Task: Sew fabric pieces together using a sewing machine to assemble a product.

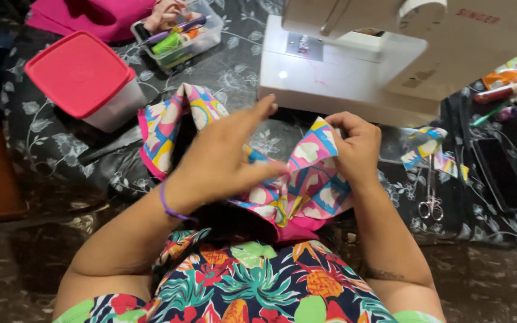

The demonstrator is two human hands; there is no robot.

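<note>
Both hands on patchwork fabric (306, 179): left hand (222, 158) grip apart, right hand (357, 146) grip clamped on it.

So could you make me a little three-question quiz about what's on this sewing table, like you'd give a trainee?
1. True or false: both hands grip the patterned fabric.
2. What lies right of the right hand on the dark floral cloth? A) scissors B) a hammer C) a cup
3. What colour is the lid of the square container at the upper left?

Key
1. False: the right hand pinches the fabric, while the left hand is spread open over it, fingers extended.
2. A, the scissors.
3. Red.
</note>
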